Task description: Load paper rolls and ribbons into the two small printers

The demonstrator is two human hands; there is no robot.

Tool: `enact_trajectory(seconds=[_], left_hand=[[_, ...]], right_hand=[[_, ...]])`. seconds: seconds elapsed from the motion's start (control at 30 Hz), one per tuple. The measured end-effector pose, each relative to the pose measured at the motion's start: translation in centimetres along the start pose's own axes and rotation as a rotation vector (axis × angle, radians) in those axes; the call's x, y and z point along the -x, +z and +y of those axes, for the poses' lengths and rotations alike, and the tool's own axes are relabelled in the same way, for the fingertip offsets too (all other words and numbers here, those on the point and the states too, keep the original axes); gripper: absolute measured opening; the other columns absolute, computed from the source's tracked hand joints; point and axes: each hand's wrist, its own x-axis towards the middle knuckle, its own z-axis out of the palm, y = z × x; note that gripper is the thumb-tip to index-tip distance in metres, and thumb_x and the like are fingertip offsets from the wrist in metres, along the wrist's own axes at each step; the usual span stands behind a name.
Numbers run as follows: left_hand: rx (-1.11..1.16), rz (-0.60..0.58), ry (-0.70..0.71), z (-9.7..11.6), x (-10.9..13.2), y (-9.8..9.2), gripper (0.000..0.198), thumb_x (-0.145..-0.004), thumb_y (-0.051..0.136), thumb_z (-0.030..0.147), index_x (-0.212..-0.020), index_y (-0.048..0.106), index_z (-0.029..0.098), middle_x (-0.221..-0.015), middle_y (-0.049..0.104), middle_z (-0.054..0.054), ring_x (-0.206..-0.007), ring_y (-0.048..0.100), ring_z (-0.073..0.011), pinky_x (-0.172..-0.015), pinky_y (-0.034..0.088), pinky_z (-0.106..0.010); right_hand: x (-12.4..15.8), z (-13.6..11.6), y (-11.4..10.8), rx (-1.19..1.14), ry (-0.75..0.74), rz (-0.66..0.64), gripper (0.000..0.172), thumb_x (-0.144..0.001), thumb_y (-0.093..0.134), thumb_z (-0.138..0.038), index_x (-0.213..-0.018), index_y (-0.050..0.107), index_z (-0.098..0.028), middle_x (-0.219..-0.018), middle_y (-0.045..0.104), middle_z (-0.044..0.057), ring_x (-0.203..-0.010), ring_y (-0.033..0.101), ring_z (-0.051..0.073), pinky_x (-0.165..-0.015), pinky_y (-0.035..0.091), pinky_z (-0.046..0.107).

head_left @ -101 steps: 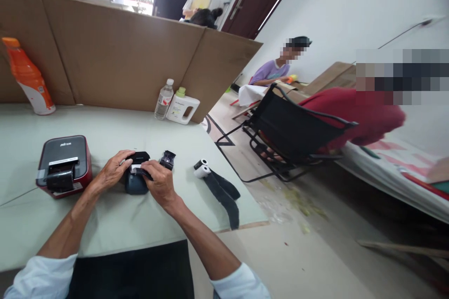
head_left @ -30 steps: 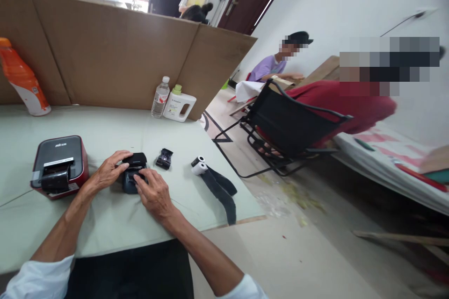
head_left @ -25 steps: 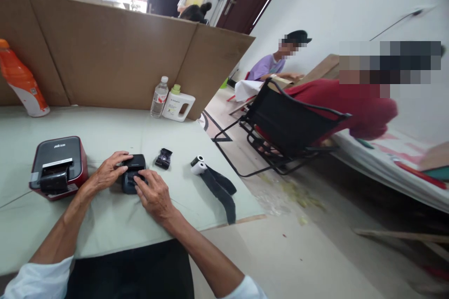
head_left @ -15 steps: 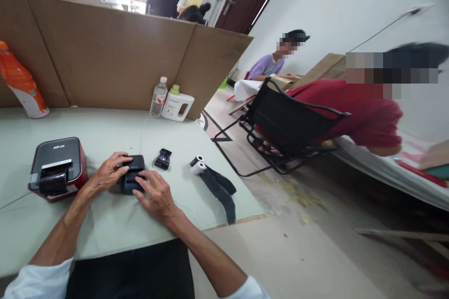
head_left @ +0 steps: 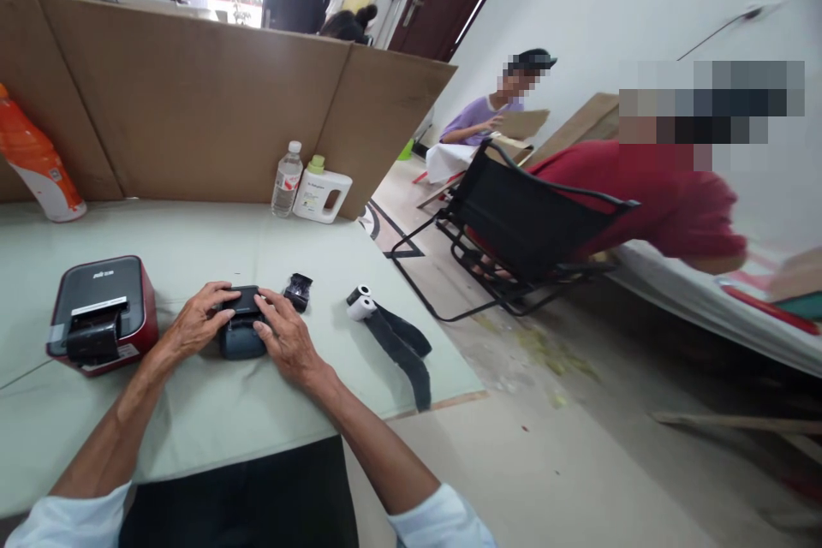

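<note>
A small dark portable printer [head_left: 241, 341], two-tone with a black upper half and a dark blue lower half, lies flat on the table between my hands. On its left side rests my left hand [head_left: 200, 321], fingers at the far edge and thumb along the side. My right hand [head_left: 287, 336] touches the right side, fingertips at the upper right corner and thumb near the middle. Both hands are curled around the device. Just beyond my right fingers sits a crumpled shiny black piece [head_left: 299, 292]. A larger red and black label printer [head_left: 101, 314] stands left of my left hand.
Two small rolls [head_left: 361, 302] with a black strip [head_left: 402, 353] trailing off lie to the right. Behind stand a clear bottle [head_left: 286, 180], a white jug [head_left: 322, 191], an orange bottle [head_left: 44, 163] and a cardboard screen [head_left: 211, 103]. A person in red [head_left: 642, 205] sits at right.
My right hand has moved forward along the printer's right side, uncovering its lower part. My left hand stays nearly in place. A distant person in purple now holds up a cardboard piece.
</note>
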Motion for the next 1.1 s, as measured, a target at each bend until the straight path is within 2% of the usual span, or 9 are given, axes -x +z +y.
enact_trajectory(seconds=[0.4,0.57,0.7,0.83,0.97,1.1], left_hand=[[0.009,-0.002,-0.074,0.8,-0.1,0.3,0.031,-0.088,0.062,0.024,-0.117,0.074,0.024,-0.141,0.058,-0.012,-0.131,0.058,-0.0291,-0.104,0.056,-0.048],[-0.041,-0.008,-0.077,0.8,0.0,0.2,0.034,-0.093,0.060,0.032,-0.122,0.073,0.023,-0.148,0.055,-0.014,-0.140,0.053,-0.0327,-0.115,0.047,-0.055],[-0.138,-0.052,-0.071,1.4,0.8,-0.4,0.048,-0.092,0.067,0.048,-0.134,0.068,0.025,-0.161,0.043,-0.016,-0.150,0.043,-0.0380,-0.119,0.041,-0.060],[-0.230,-0.125,-0.029,1.8,1.9,-0.7,0.078,-0.078,0.083,0.055,-0.147,0.057,0.029,-0.169,0.032,-0.017,-0.154,0.034,-0.0423,-0.120,0.036,-0.063],[-0.310,-0.142,-0.002,1.7,2.6,-0.3,0.099,-0.067,0.093,0.049,-0.154,0.049,0.028,-0.171,0.024,-0.020,-0.154,0.034,-0.0437,-0.119,0.040,-0.062],[-0.419,-0.106,0.008,2.0,2.8,0.1,0.093,-0.069,0.091,0.034,-0.152,0.051,0.028,-0.171,0.027,-0.017,-0.150,0.041,-0.0412,-0.116,0.046,-0.056]], right_hand=[[1.0,0.7,1.0,-0.063,-0.003,0.035,0.048,-0.106,0.048,-0.023,-0.154,0.050,-0.023,-0.152,0.055,0.015,-0.140,0.053,0.027,-0.117,0.046,0.051],[0.9,0.5,0.6,-0.066,0.010,0.013,0.047,-0.106,0.047,-0.027,-0.153,0.050,-0.019,-0.154,0.053,0.016,-0.141,0.051,0.027,-0.118,0.045,0.049],[0.8,0.4,0.5,-0.088,0.050,0.032,0.048,-0.106,0.047,-0.029,-0.153,0.048,-0.019,-0.150,0.054,0.017,-0.140,0.052,0.027,-0.117,0.046,0.048],[0.7,0.2,0.5,-0.082,0.036,0.041,0.046,-0.106,0.047,-0.030,-0.151,0.051,-0.017,-0.147,0.056,0.018,-0.139,0.054,0.026,-0.117,0.048,0.045],[0.6,0.2,0.8,-0.057,0.027,0.061,0.044,-0.105,0.050,-0.027,-0.148,0.054,-0.017,-0.145,0.059,0.016,-0.136,0.056,0.026,-0.116,0.049,0.044],[0.4,0.4,1.1,-0.018,0.005,0.089,0.042,-0.104,0.054,-0.028,-0.143,0.059,-0.014,-0.140,0.062,0.019,-0.131,0.059,0.029,-0.111,0.052,0.047]])
